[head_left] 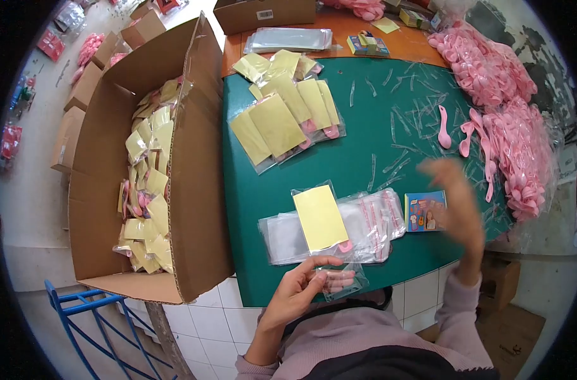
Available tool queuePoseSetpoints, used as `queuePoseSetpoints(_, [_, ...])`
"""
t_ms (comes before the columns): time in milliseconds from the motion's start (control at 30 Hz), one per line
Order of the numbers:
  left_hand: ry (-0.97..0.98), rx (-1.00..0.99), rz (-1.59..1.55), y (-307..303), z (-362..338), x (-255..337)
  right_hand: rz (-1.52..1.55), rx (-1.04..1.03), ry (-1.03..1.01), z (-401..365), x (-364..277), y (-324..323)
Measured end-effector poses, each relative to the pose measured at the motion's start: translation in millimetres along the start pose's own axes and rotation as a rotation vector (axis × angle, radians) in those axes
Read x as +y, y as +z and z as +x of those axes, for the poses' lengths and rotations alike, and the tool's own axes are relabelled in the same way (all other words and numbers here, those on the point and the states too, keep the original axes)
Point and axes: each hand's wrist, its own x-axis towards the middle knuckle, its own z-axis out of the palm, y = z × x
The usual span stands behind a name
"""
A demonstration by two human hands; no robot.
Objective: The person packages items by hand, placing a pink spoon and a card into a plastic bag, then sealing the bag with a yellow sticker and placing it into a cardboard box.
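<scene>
My left hand [304, 288] pinches a clear plastic bag [347, 282] near the table's front edge. Just above it, a bagged yellow card [320, 218] with a bit of pink at its lower corner lies on a stack of clear bags [282, 237]. My right hand [456, 202] is blurred by motion beside a small stack of blue picture cards [425, 211]; its grip cannot be made out. Pink spoons [443, 127] lie farther up on the green table [358, 139], among scattered clear plastic strips [402, 120].
A deep cardboard box [203, 190] with many yellow-card packets stands at the left. Finished-looking packets [276, 123] lie at the table's upper left. Bagged pink spoons [516, 152] are heaped at the right. Another bag stack [288, 40] lies at the back.
</scene>
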Motion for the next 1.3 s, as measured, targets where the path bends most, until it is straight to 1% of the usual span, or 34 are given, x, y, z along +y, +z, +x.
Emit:
queuePoseSetpoints(33, [-0.005, -0.024, -0.057, 0, 1, 0, 0.17, -0.062, -0.124, -8, -24, 23])
queuePoseSetpoints(67, [-0.011, -0.051, -0.111, 0, 2, 0, 0.275, -0.179, -0.084, -18, -48, 41])
queuePoseSetpoints(133, [-0.045, -0.014, -0.054, 0, -3, 2, 0.287, -0.263, -0.06, -31, -69, 70])
queuePoseSetpoints(200, [-0.072, 0.019, 0.006, -2, -9, 3, 0.361, -0.236, -0.047, -35, -67, 79])
queuePoseSetpoints(267, [-0.138, 0.016, -0.161, -7, -18, 4, 0.424, -0.21, -0.044, -37, -68, 85])
queuePoseSetpoints(300, [-0.138, 0.013, -0.159, -8, -18, 2, 0.45, -0.169, -0.04, -37, -71, 87])
queuePoseSetpoints(367, [-0.111, 0.019, -0.246, -8, -19, -5, 0.472, -0.131, -0.035, -39, -74, 92])
queuePoseSetpoints(467, [-0.076, -0.022, -0.252, -4, -19, -7, 0.471, -0.095, -0.046, -44, -73, 96])
queuePoseSetpoints(500, [-0.078, -0.022, -0.254, -5, -21, -9, 0.515, -0.071, -0.015, -45, -72, 96])
queuePoseSetpoints(567, [-0.041, 0.056, -0.241, -9, -26, -13, 0.577, -0.058, 0.063, -44, -71, 92])
queuePoseSetpoints(600, [-0.041, 0.057, -0.239, -8, -27, -12, 0.578, -0.057, 0.062, -45, -70, 90])
queuePoseSetpoints(667, [0.072, 0.233, 0.073, -4, -27, -8, 0.686, -0.084, 0.133, -47, -69, 86])
queuePoseSetpoints(700, [0.162, 0.243, 0.379, -4, -24, -12, 0.722, -0.116, 0.163, -46, -72, 81])
queuePoseSetpoints(733, [0.154, 0.269, 0.492, 2, -23, -11, 0.725, -0.12, 0.163, -48, -72, 82])
queuePoseSetpoints(800, [0.184, 0.273, 0.714, 7, -20, -5, 0.827, -0.161, 0.31, -52, -72, 83])
queuePoseSetpoints(833, [0.186, 0.273, 0.713, 8, -19, -7, 0.825, -0.161, 0.309, -51, -72, 82])
queuePoseSetpoints(900, [0.227, 0.404, 0.716, 9, -19, -12, 1.035, -0.181, 0.43, -52, -73, 80])
queuePoseSetpoints(933, [0.224, 0.401, 0.716, 11, -18, -11, 1.036, -0.179, 0.433, -53, -73, 81])
queuePoseSetpoints(1000, [0.252, 0.43, 0.656, 17, -16, -9, 1.196, -0.169, 0.554, -55, -75, 86])
queuePoseSetpoints(1133, [0.227, 0.42, 0.642, 16, -17, -22, 1.11, -0.141, 0.635, -53, -82, 92])
queuePoseSetpoints(1200, [0.166, 0.586, 0.298, 23, -14, -26, 1.096, -0.083, 0.683, -50, -85, 92])
queuePoseSetpoints(1233, [0.164, 0.587, 0.298, 24, -14, -27, 1.097, -0.084, 0.684, -50, -86, 93])
queuePoseSetpoints(1300, [0.226, 0.643, 0.175, 26, -13, -28, 1.078, -0.046, 0.682, -49, -86, 94])
